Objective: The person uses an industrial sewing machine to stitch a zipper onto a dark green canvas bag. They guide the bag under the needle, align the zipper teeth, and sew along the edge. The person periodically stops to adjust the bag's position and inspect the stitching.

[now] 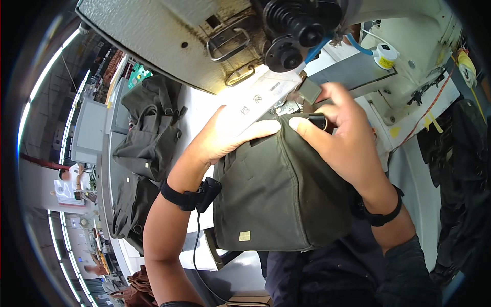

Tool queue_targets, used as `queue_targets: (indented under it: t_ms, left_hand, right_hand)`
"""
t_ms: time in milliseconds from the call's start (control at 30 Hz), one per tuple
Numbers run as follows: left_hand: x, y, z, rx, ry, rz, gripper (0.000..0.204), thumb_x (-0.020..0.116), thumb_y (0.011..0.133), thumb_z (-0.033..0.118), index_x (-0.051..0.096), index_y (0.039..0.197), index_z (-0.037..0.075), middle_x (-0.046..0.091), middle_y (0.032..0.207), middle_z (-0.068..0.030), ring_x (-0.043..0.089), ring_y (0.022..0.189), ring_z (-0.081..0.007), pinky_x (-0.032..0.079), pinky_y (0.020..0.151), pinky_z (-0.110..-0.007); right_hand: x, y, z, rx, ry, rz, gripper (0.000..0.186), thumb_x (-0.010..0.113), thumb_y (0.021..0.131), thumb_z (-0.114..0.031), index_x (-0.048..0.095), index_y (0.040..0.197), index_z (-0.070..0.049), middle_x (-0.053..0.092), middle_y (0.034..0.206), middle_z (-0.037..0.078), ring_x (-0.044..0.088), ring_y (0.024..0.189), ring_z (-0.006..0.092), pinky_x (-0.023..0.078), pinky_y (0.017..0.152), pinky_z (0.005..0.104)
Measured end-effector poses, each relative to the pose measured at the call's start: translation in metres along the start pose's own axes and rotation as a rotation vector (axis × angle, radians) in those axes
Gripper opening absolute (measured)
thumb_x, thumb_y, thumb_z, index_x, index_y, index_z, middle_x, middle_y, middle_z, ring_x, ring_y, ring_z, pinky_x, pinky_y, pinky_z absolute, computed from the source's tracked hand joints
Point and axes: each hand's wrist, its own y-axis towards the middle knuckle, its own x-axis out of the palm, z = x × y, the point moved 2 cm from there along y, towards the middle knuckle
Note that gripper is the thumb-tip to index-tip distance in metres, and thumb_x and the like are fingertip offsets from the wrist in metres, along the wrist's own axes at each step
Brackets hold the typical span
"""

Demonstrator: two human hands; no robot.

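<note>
A dark olive fabric bag (261,194) hangs under the sewing machine head, with a seam running down it and a small pale tag near its lower left corner. My left hand (225,135) lies along its upper left edge, thumb pressed on the fabric; the fingers are mostly hidden by glare and a white plate (263,97). At the upper right edge, my right hand (348,135) is closed on the bag, thumb on top, beside a shiny dark piece (318,121). A grey-green flap (310,91) stands by my right fingertips. The needle area is mostly hidden.
The sewing machine head (163,36) with black knobs looms above. More olive bags (148,133) lie on the white table at left. Dark fabric (463,194) hangs at far right. A cable (197,250) trails from my left wristband. Other people are in the left background.
</note>
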Motion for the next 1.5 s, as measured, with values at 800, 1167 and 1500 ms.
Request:
queue_targets:
  t_ms: [800,1167,1500]
  left_hand:
    - [-0.029,0.025,-0.005,0.578,0.459,0.009,0.038,0.087,0.087,0.024,0.074,0.114,0.001,0.074,0.089,0.001,0.061,0.079,-0.0053,0.052,0.075,-0.027]
    - [-0.027,0.031,0.002,0.674,0.424,-0.043,0.068,0.093,0.08,0.02,0.063,0.139,0.003,0.074,0.12,-0.0038,0.064,0.106,-0.0104,0.052,0.098,-0.031]
    - [-0.031,0.044,0.011,0.897,0.519,-0.135,0.081,0.089,0.084,0.019,0.05,0.153,0.004,0.067,0.135,-0.0083,0.06,0.113,-0.0129,0.049,0.102,-0.031]
  right_hand:
    - [0.011,0.0,-0.016,-0.23,-0.528,0.011,0.025,0.072,0.087,-0.016,0.075,0.108,-0.004,0.073,0.081,0.011,0.064,0.074,0.031,0.047,0.082,0.0419]
    - [0.009,0.016,-0.013,0.132,0.073,-0.146,0.026,0.066,0.088,-0.015,0.071,0.102,0.006,0.053,0.064,-0.003,0.042,0.058,0.004,0.034,0.052,0.027]
    - [0.006,0.013,-0.017,0.298,0.177,-0.297,0.026,0.068,0.092,-0.011,0.067,0.113,0.006,0.068,0.094,0.002,0.058,0.087,0.0059,0.046,0.078,0.0239]
